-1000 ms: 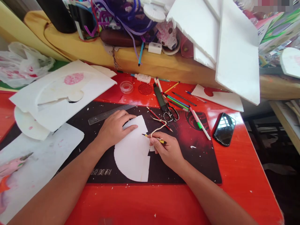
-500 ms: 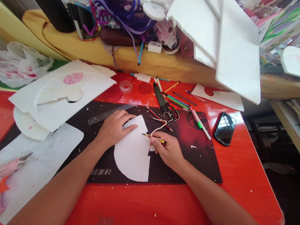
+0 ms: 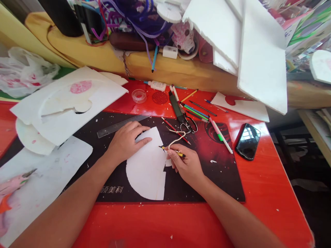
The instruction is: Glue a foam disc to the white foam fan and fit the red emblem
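Observation:
A white half-round sheet (image 3: 146, 172), probably foam board, lies on the black desk mat (image 3: 217, 186); a notch is cut into its straight right side. My left hand (image 3: 128, 139) rests flat across its upper left part, thumb and fingers spread over the surface. Pinched in my right hand (image 3: 186, 162) is a short yellow-and-black pencil (image 3: 181, 154), its dark tip at the sheet's right edge. A cream cord (image 3: 178, 139) loops up from the pencil. Under my right fingers a small white scrap (image 3: 168, 163) is partly hidden.
Beyond the sheet lie a clear ruler (image 3: 111, 130), a red pencil (image 3: 178, 132), scissors (image 3: 190, 124), a green-handled cutter (image 3: 176, 108) and several pens. A phone (image 3: 248, 141) is at the right. White boards (image 3: 103, 86) are stacked at the left; another board (image 3: 263, 58) leans at the back.
My right hand has shifted slightly right with the pencil, whose tip moved toward the sheet's right edge. The cord moved along with it. My left hand and the sheet stay in place.

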The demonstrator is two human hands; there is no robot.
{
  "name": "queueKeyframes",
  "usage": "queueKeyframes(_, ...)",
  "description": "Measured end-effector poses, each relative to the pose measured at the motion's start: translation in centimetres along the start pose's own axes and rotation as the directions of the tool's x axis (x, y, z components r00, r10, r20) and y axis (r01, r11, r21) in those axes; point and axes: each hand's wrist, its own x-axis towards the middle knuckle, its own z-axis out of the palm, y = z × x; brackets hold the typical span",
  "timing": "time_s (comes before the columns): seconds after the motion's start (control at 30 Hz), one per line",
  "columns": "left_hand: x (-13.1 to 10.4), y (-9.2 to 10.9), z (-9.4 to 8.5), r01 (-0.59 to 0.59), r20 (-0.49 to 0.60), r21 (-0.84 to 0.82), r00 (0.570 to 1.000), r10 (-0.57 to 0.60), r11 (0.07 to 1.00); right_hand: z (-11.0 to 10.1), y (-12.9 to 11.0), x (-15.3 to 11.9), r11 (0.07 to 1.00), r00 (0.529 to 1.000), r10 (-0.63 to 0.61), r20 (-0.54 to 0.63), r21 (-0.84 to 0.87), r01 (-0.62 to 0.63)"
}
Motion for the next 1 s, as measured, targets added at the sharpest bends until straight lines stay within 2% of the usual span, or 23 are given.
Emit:
queueKeyframes(0.5,0.0,0.22,-0.15,0.027,0.014,-0.024,1.0,-0.026,0.999,-0.1,0.27,-0.18,0.997,0.999,0.03,-0.039,0.066,-0.027)
queueKeyframes(0.87,0.01,0.23,-0.17,0.026,0.02,-0.017,0.999,-0.025,1.0,-0.17,0.19,-0.09,1.0,1.0,0.017,-0.018,0.004,-0.017)
queueKeyframes(1.0,-0.03,0.17,-0.14,0.03,0.02,-0.029,0.999,-0.029,0.999,-0.11,0.18,-0.25,0.999,1.0,0.0,-0.032,0.042,0.001)
